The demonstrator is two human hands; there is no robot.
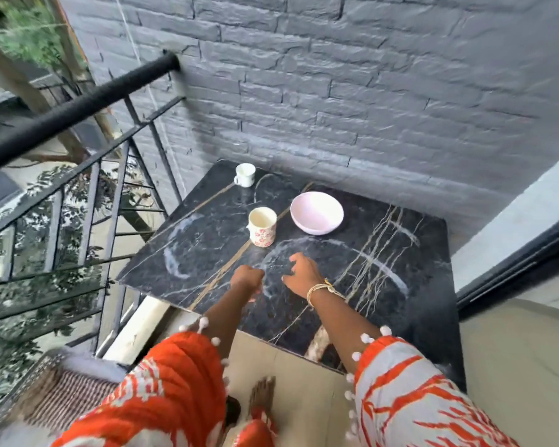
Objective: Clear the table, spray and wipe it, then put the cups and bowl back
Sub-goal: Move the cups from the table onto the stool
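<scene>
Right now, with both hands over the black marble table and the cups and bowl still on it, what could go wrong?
1. The small white mug stands close to the far corner of the black marble table, beside the black metal railing; a careless reach might push it off.
2. The red-flowered cream cup and the pale pink bowl stand near each other; grabbing one could knock the other.
3. The loose orange sleeves with pom-poms might catch on crockery.

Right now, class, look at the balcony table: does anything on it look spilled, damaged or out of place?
Nothing is tipped or spilled: the white mug, floral cup and pink bowl stand upright. The only oddity is pale curved streaks on the dark marble table, which look like smears.
</scene>
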